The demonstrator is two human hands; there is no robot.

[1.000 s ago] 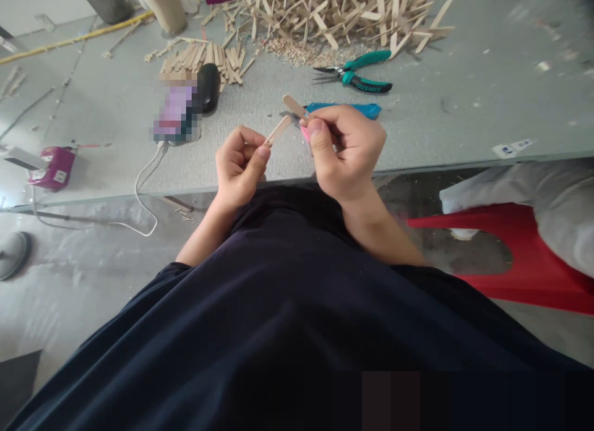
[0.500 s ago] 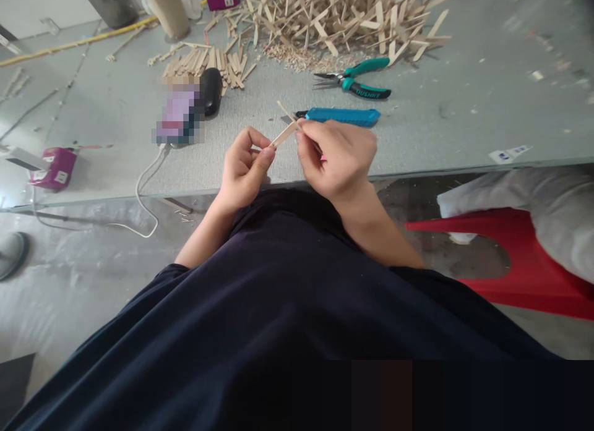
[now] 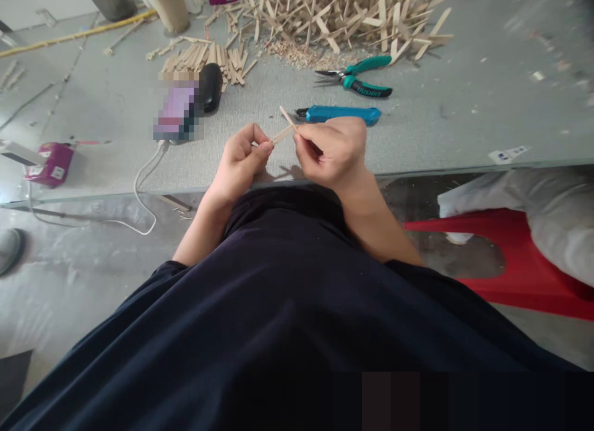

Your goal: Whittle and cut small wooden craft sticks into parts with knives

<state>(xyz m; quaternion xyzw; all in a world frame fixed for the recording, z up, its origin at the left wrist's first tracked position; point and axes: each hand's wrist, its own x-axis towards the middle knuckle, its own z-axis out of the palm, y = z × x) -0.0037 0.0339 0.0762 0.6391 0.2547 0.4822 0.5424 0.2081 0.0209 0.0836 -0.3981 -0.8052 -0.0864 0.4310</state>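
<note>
Pinched between thumb and forefinger of my left hand (image 3: 244,159) is a pale wooden craft stick (image 3: 282,134) that slants up to the right. My right hand (image 3: 331,149) is closed on a second wooden stick (image 3: 288,117), whose free end points up and left. The two sticks meet and cross near my right fingertips. Just beyond the right hand lies a blue utility knife (image 3: 343,114) on the grey table (image 3: 440,128). Farther back rest pliers (image 3: 355,78) with green and black handles.
A big heap of craft sticks (image 3: 343,17) covers the table's back, with wood shavings (image 3: 294,55) before it. Left are shorter sticks (image 3: 190,59), a black case (image 3: 212,88), a blurred phone (image 3: 176,112) on a cable, and a purple box (image 3: 53,164). A red stool (image 3: 524,245) stands right.
The stick in my right hand has turned, and its broader side now shows. Both hands have shifted slightly, and the knife's blade tip no longer shows clearly.
</note>
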